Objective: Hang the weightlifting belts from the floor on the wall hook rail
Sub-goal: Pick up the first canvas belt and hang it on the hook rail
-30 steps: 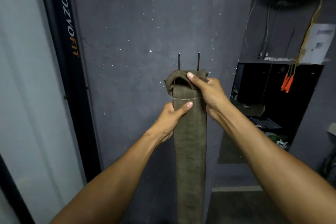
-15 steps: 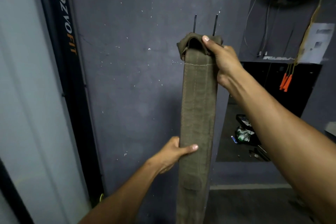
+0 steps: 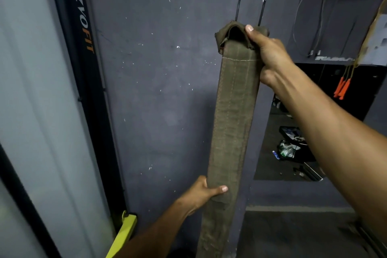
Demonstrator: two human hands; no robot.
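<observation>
Both hands, left hand (image 3: 200, 194) and right hand (image 3: 270, 52), grip the hanging belt (image 3: 231, 123).

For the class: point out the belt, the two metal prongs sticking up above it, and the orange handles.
Belt (image 3: 232, 111), head view: middle of the strap's front face.
Metal prongs (image 3: 261, 12), head view: shaft of the right prong.
Orange handles (image 3: 342, 90), head view: middle of the hanging bunch.

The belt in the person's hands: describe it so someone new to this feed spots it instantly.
Start at the dark grey wall filling the middle of the view. In front of it hangs a long olive-green webbing belt, the right hand gripping its folded top and the left hand pinching it lower down. Two thin metal prongs rising from its top mark it out.
</observation>
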